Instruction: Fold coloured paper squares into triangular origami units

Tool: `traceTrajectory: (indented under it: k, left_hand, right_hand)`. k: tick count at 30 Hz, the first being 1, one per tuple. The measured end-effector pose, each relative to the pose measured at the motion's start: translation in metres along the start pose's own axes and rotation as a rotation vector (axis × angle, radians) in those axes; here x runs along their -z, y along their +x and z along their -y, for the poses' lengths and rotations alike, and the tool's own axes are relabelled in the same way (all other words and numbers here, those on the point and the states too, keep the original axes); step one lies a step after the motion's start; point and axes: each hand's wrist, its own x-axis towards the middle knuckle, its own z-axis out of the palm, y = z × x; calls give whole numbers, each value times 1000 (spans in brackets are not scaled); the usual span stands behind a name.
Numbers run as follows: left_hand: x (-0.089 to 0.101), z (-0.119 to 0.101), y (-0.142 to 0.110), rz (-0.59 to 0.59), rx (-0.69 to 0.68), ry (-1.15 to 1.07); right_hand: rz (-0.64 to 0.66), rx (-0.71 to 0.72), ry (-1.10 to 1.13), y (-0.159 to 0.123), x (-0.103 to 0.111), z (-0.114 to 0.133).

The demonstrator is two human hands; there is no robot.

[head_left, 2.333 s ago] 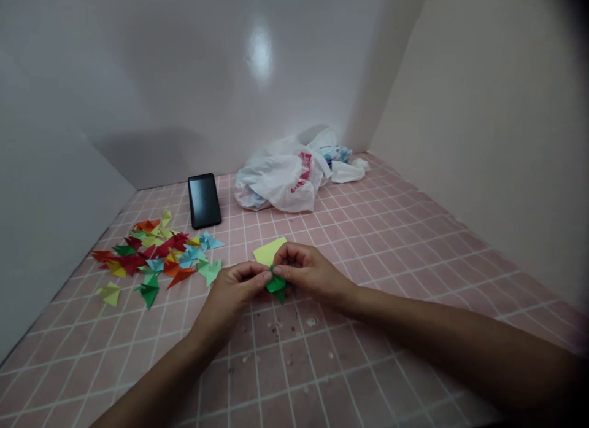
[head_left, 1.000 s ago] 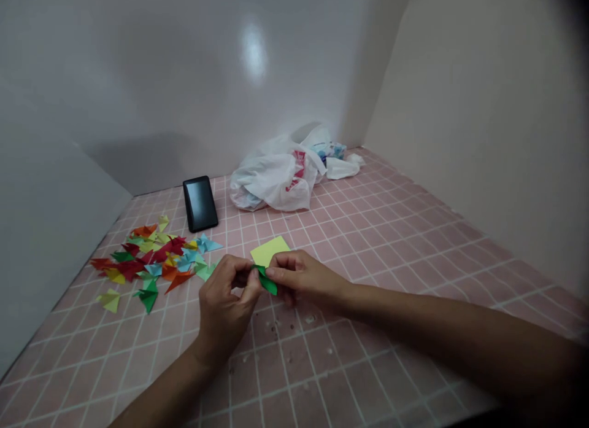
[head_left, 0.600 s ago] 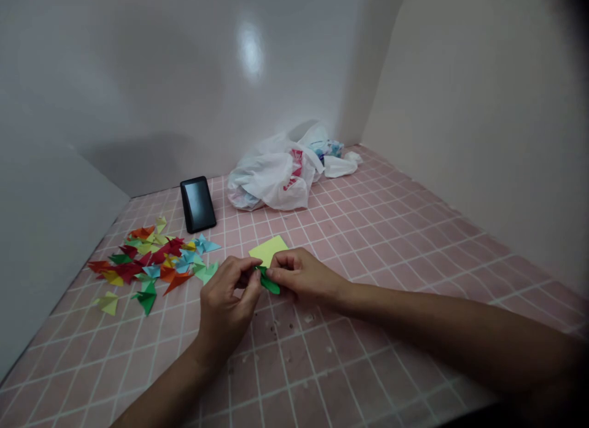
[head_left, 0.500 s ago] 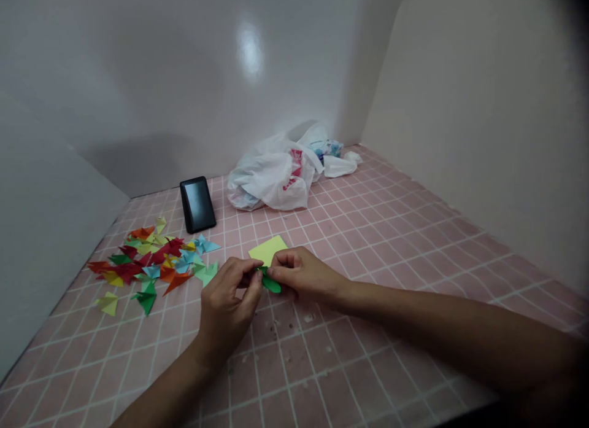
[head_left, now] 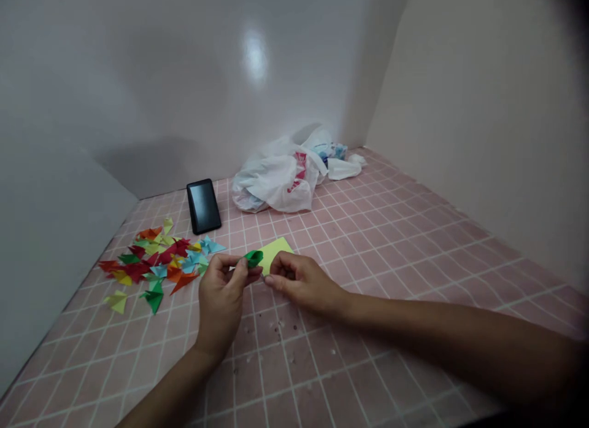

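Observation:
A small piece of folded green paper [head_left: 253, 258] is pinched between the thumb and fingers of my left hand [head_left: 225, 293]. Just to its right is my right hand [head_left: 306, 284], its thumb and index finger pressed together close to the left fingertips. Whether anything small sits in that right pinch, I cannot make out. Behind both hands lies a flat yellow paper sheet [head_left: 275, 250], partly covered by the right hand. Left of my left hand spreads a pile of folded paper pieces [head_left: 177, 250] in red, orange, yellow, green and blue.
A black device with a dark screen [head_left: 204, 207] lies behind the paper pile. At the back wall sits a crumpled white plastic bag [head_left: 280, 179] with red print. Pale walls enclose the pink tiled surface [head_left: 391, 244]. Small specks are scattered on the tiles in front of the hands.
My right fingers have let go of the green paper and moved slightly down from it. The left hand now holds it alone, raised and turned. The view has shifted slightly.

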Motion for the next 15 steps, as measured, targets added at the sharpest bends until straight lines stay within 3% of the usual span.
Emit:
traceTrajectory:
  k: [8, 15]
  left_hand:
    - [-11, 5, -13, 57, 272, -224]
    - [-15, -2, -19, 54, 348, -243]
  right_hand:
    - [-108, 158, -103, 1, 0, -8]
    - [-119, 147, -42, 3, 0, -10]
